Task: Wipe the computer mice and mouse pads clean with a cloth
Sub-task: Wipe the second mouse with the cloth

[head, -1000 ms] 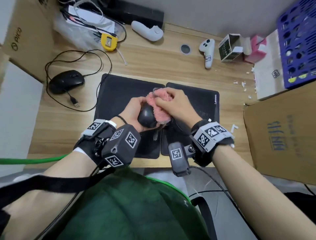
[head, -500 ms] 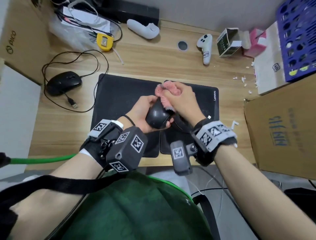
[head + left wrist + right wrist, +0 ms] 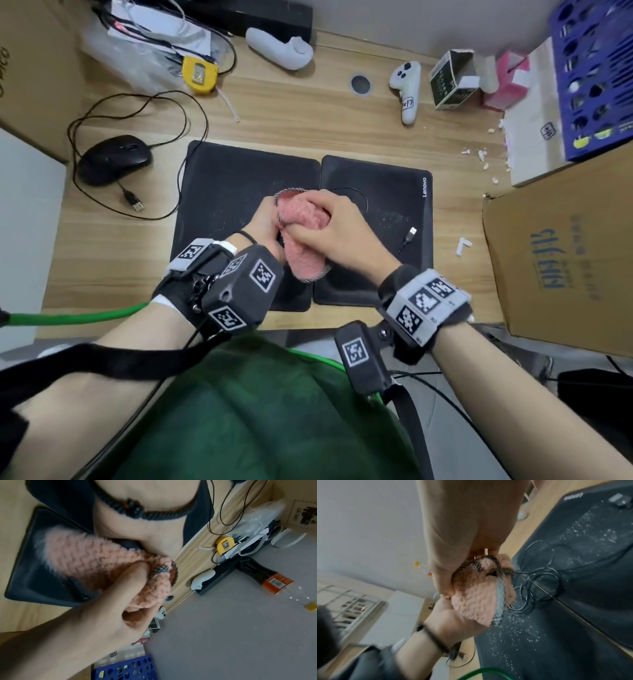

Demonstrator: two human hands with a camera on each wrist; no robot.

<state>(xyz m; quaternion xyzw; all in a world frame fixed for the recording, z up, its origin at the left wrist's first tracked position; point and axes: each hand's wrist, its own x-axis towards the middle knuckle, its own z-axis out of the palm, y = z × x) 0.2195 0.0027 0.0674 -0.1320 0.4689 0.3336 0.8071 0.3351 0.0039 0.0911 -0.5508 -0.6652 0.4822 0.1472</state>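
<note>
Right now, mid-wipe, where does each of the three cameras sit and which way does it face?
Head: worn on the head, looking down at the desk; both forearms show, the right hand gripping the pink cloth, the left hand beneath it.
Left wrist: on the left wrist, looking along the palm toward the wall; right hand squeezes the cloth.
Right wrist: on the right wrist, looking down its forearm; left hand cups the cloth above the speckled mouse pads.
Shared: all three see the cloth; both wrist views show the pads.

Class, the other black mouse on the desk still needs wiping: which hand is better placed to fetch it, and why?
Left hand: the idle mouse lies on its side of the desk, and the right hand holds the pink cloth.
</note>
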